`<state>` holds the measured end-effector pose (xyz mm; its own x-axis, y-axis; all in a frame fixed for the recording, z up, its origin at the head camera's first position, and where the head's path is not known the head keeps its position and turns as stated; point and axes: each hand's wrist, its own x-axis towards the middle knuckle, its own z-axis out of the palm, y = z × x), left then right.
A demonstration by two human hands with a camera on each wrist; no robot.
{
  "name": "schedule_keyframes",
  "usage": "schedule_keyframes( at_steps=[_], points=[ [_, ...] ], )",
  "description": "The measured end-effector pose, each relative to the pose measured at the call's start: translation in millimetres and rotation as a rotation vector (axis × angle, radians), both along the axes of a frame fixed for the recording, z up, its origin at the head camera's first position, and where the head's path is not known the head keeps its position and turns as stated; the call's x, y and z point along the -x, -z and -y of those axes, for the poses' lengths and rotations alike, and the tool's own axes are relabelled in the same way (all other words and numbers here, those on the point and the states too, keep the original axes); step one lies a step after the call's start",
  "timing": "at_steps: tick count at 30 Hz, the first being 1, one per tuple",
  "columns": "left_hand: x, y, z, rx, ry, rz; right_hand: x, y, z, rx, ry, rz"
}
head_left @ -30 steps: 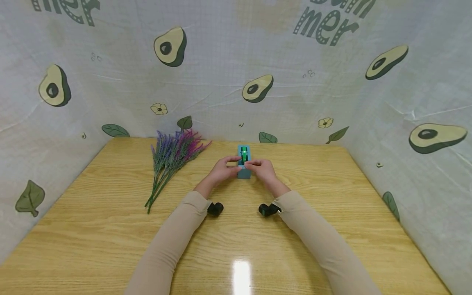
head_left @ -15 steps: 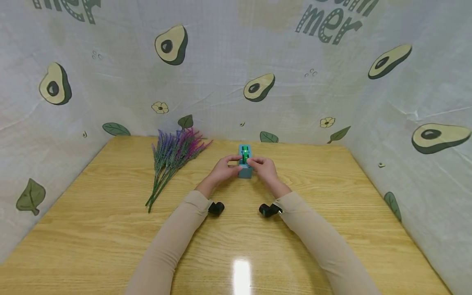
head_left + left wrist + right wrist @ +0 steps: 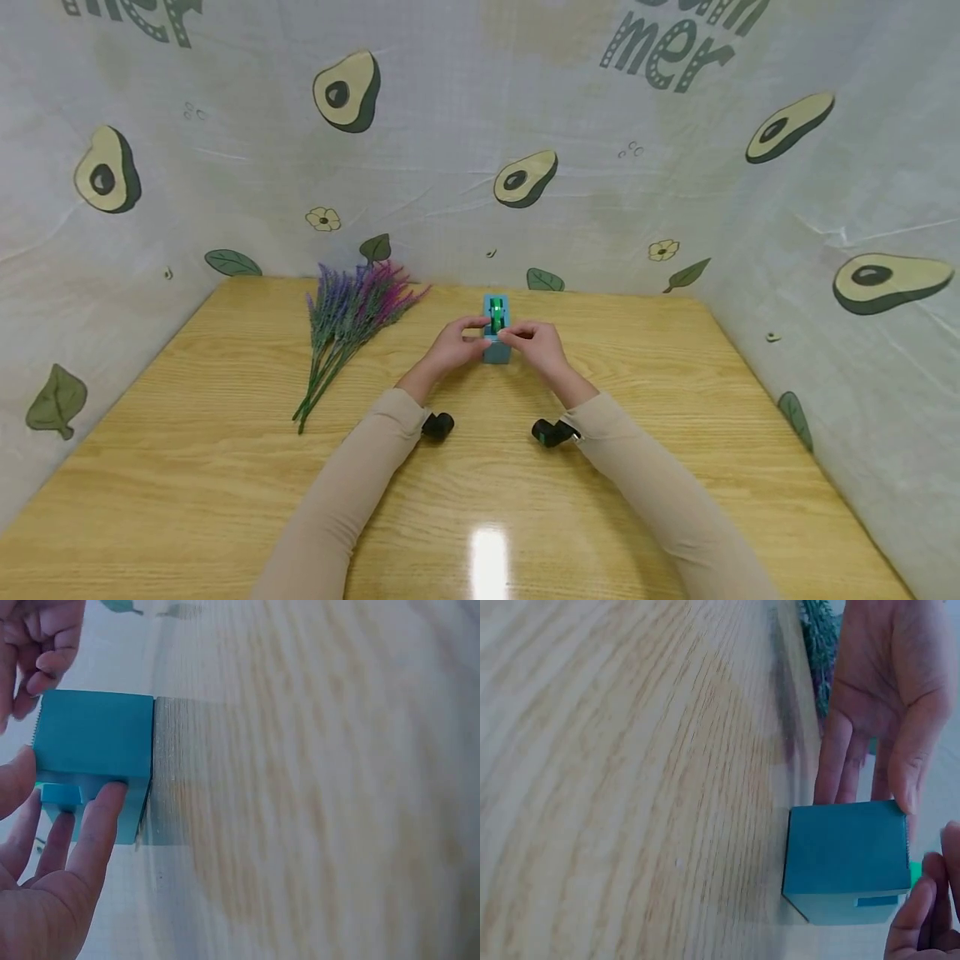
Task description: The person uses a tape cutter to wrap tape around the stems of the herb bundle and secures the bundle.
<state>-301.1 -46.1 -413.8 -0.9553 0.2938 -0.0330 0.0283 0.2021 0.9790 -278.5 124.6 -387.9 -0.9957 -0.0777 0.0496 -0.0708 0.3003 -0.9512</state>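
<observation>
A blue tape dispenser (image 3: 497, 353) stands on the table near its back edge, with a green roll of tape (image 3: 497, 310) seated in it. From the left, my left hand (image 3: 452, 344) holds the dispenser. The left wrist view shows its fingers spread along the side of the dispenser (image 3: 94, 735) and the thumb at the toothed front edge. Close to that edge, my right hand (image 3: 542, 346) has thumb and forefinger brought together in a pinch at the tape end. In the right wrist view a bit of green tape (image 3: 916, 871) shows beside those fingertips; the pinched end itself is barely visible.
A bunch of purple and pink artificial lavender (image 3: 348, 321) lies on the wooden table (image 3: 225, 467) to the left. Cloth printed with avocados hangs behind and at both sides. Black wrist cameras (image 3: 438, 426) sit at both cuffs.
The right fingertips rose slightly towards the roll half a second ago and are now lower again, by the toothed edge. My left hand keeps its hold; the dispenser stays in place.
</observation>
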Motion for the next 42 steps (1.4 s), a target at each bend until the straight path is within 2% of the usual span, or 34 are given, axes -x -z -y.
schedule_keyframes(
  at_steps=[6, 13, 31, 42],
  points=[
    [-1.0, -1.9, -0.6, 0.01, -0.014, -0.011, -5.5, 0.9, -7, -0.029, -0.045, 0.019],
    [-2.2, -2.0, -0.6, 0.011, -0.014, -0.013, -14.0, 3.4, -13, 0.037, -0.072, 0.099],
    [-3.3, -3.7, -1.7, 0.015, -0.025, -0.018, -38.7, 3.2, -18, 0.094, -0.184, 0.162],
    [-3.4, -3.4, -1.6, 0.008, -0.021, -0.029, -58.8, 6.7, -25, 0.107, -0.269, 0.193]
  ],
)
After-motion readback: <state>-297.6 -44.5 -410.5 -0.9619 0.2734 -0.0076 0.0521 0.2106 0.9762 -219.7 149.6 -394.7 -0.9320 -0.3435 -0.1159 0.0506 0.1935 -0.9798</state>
